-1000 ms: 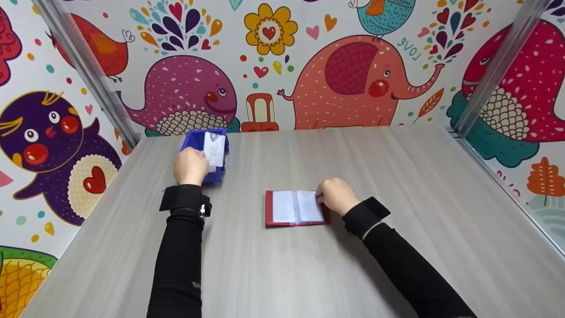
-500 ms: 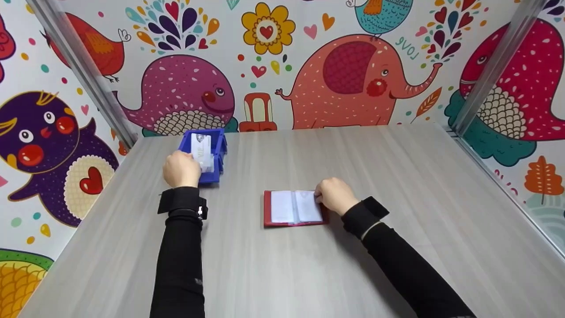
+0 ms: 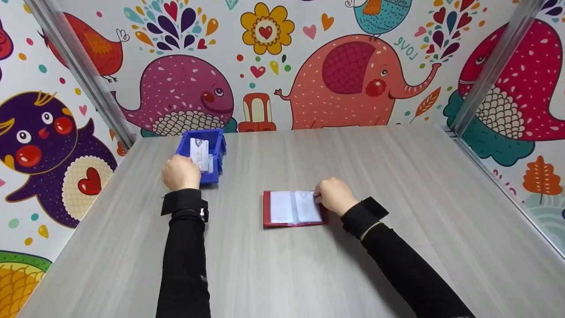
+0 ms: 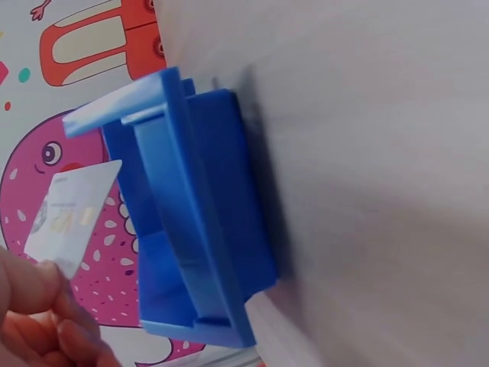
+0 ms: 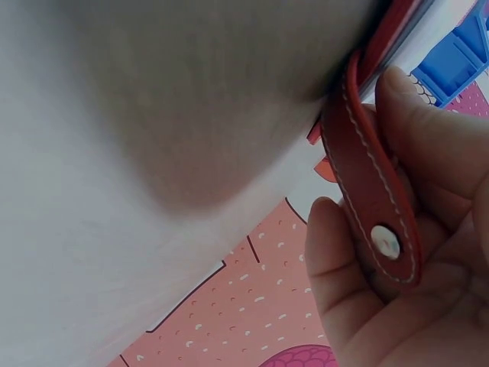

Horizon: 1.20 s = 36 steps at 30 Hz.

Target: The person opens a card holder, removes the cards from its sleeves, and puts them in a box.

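Observation:
My left hand (image 3: 181, 173) pinches a white card (image 3: 199, 153) printed with "VIP", by its lower edge. The card overlaps the blue bin (image 3: 217, 143) in the head view. Seen from the left wrist, the card (image 4: 72, 214) is held outside the bin's open front, between thumb and fingers. On the table lies an open red card holder (image 3: 267, 210) with pale sleeves (image 3: 281, 206). My right hand (image 3: 335, 195) grips its right edge. In the right wrist view the holder's red strap (image 5: 370, 176), with a metal snap, runs between thumb and fingers.
The bin stands at the back left of the grey wood-grain table (image 3: 273, 269), close to the cartoon-printed back wall (image 3: 269, 66). A pale piece (image 3: 210, 163) shows inside the bin beside the card. Metal posts (image 3: 494, 75) mark the wall corners.
My left hand has shifted left and slightly back toward me with the card, which now stands farther left across the bin. My right hand stays at the card holder's edge.

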Each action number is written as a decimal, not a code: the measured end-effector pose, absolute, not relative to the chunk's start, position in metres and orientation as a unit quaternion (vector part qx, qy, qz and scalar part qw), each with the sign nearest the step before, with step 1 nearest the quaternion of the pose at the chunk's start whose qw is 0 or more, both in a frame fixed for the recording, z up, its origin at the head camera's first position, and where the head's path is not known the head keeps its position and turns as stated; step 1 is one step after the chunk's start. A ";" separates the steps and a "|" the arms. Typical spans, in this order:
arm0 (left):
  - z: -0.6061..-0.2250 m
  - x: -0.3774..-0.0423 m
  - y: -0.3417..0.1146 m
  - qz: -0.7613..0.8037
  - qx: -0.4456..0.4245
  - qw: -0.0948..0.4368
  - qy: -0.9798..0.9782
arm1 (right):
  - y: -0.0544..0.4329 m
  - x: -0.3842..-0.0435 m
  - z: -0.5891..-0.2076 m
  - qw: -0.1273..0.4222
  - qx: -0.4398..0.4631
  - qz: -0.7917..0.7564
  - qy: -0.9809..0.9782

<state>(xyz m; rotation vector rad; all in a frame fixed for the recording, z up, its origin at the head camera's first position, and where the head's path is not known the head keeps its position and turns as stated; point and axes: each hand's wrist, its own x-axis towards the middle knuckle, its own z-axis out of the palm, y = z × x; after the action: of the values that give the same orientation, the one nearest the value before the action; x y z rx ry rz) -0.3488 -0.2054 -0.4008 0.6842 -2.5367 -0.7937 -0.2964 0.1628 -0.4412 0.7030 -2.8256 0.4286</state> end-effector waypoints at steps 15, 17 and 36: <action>-0.408 -0.348 -0.203 -0.292 0.228 0.218 -0.903 | 0.161 -0.296 -0.441 0.093 0.238 0.143 -0.956; -0.408 -0.348 -0.203 -0.293 0.220 0.229 -0.902 | 0.161 -0.296 -0.441 0.092 0.238 0.143 -0.956; -0.405 -0.338 -0.188 -0.291 0.149 0.229 -0.917 | 0.162 -0.296 -0.440 0.090 0.243 0.141 -0.956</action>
<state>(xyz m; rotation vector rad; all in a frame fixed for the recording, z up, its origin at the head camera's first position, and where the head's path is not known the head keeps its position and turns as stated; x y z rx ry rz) -0.3377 -0.1875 -0.4049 0.4113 -2.5235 -0.7997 -0.2961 0.1616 -0.4400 0.7211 -2.8413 0.4180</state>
